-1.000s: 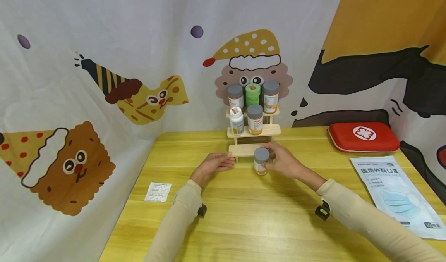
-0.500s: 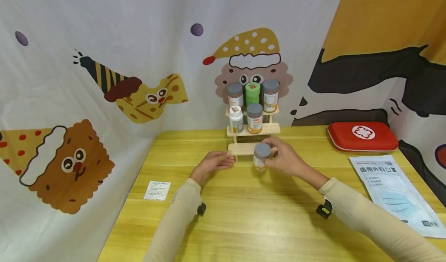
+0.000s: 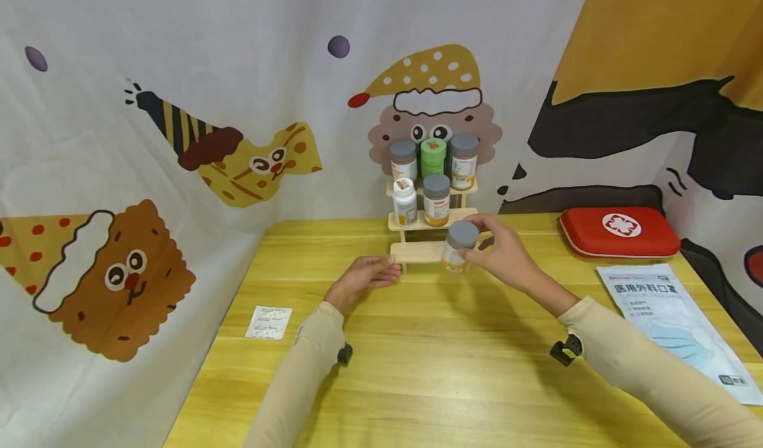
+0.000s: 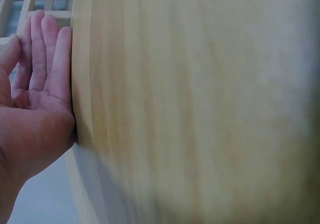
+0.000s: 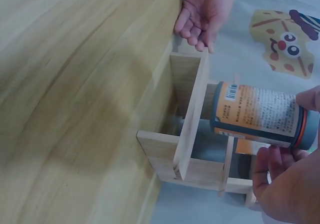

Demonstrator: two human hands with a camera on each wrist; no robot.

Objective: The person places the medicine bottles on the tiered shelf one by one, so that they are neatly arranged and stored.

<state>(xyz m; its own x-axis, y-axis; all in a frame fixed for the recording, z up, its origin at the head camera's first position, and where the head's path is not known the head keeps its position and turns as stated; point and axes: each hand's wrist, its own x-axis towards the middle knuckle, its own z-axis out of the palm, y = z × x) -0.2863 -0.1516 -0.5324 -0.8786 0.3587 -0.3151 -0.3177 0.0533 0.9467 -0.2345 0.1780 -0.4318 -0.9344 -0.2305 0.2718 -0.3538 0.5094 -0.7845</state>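
My right hand (image 3: 504,252) grips a pill bottle (image 3: 457,248) with a grey lid, thumb and fingers round its upper part. In the right wrist view the bottle (image 5: 257,115) shows an orange and white label, and its base stands apart from the lowest step's board (image 5: 192,119). My left hand (image 3: 365,280) pinches the left end of that lowest step (image 3: 417,252) of a wooden tiered stand, thumb on top. In the left wrist view the other fingers of the left hand (image 4: 42,79) extend straight beside the tabletop.
On the middle step stand a white bottle (image 3: 405,203) and a grey-lidded bottle (image 3: 437,203). Above them are a green bottle (image 3: 433,158) and two grey-lidded ones. A red first-aid case (image 3: 620,232), a mask packet (image 3: 673,329) and a small white packet (image 3: 269,322) lie on the table.
My right hand has lifted the pill bottle off the tabletop and carried it up, back and slightly right, over the lowest step. My left hand has stayed at the stand's left end.
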